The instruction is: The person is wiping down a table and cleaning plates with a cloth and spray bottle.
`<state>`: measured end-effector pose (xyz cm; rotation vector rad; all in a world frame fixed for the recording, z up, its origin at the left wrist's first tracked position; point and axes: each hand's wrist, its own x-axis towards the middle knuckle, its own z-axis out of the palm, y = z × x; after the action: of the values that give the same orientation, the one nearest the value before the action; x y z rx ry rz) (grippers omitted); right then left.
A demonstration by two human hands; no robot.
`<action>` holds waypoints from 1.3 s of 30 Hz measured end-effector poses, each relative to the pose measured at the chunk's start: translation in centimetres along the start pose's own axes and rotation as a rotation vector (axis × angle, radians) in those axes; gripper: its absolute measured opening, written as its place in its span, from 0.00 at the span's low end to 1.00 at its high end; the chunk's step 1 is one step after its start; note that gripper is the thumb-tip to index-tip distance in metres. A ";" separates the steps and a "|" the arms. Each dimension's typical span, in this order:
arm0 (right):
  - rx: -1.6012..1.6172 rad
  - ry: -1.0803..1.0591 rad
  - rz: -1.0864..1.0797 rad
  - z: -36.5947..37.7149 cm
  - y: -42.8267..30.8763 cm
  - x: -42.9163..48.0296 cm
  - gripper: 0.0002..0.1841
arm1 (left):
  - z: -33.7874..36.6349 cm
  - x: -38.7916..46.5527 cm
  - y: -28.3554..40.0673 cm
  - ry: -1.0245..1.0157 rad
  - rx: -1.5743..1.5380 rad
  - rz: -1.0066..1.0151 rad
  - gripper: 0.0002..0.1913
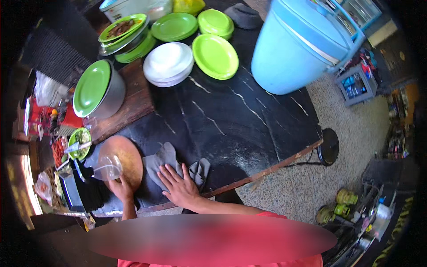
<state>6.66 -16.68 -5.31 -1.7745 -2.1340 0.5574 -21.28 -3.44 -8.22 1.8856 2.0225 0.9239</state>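
My left hand [122,189] holds a clear plastic cup [111,170] by its near side, tilted over a round wooden board [131,160]. A white curved strip, perhaps a straw or handle, shows across the cup. My right hand [181,190] lies flat with its fingers spread on a crumpled dark grey cloth [165,152]. The cloth rests on the black, marble-patterned tabletop [217,110], just right of the board and close to the table's front edge. Part of the cloth is hidden under my palm.
Left of the board are a black tray [71,193], a knife [79,170] and a green bowl of food [80,140]. A pot topped by a green plate [93,88], white plates [168,61] and green plates [216,56] stand farther back. A large blue lidded bucket [290,53] stands back right.
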 end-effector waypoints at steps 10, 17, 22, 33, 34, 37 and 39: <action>-0.155 0.097 0.197 -4.5 9.1 -4.5 0.38 | 0.5 0.1 -0.4 -0.013 0.112 -0.038 0.34; -0.270 0.110 0.408 -8.7 15.9 -7.9 0.37 | 0.1 -0.2 0.8 -0.011 0.128 -0.045 0.33; -0.372 0.168 0.577 -12.3 22.1 -12.0 0.36 | -0.1 -0.1 0.8 -0.054 0.162 -0.108 0.33; -0.558 0.423 0.830 -17.6 32.5 -19.8 0.37 | 0.7 -0.2 -0.6 -0.003 0.178 -0.059 0.33; -0.536 0.351 0.917 -17.0 30.9 -19.1 0.39 | 0.9 -0.1 -0.1 -0.008 0.177 -0.075 0.33; -0.564 0.297 0.926 -16.2 29.7 -19.1 0.44 | 1.0 -0.1 -0.4 -0.020 0.179 -0.088 0.34; -0.448 0.153 0.903 -17.4 31.0 -19.6 0.41 | 0.8 -0.2 -0.8 0.014 0.093 -0.056 0.35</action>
<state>45.19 -29.41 -4.78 -2.9086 -1.3203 0.1002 -21.52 -3.37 -9.35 1.8628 2.1500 0.8453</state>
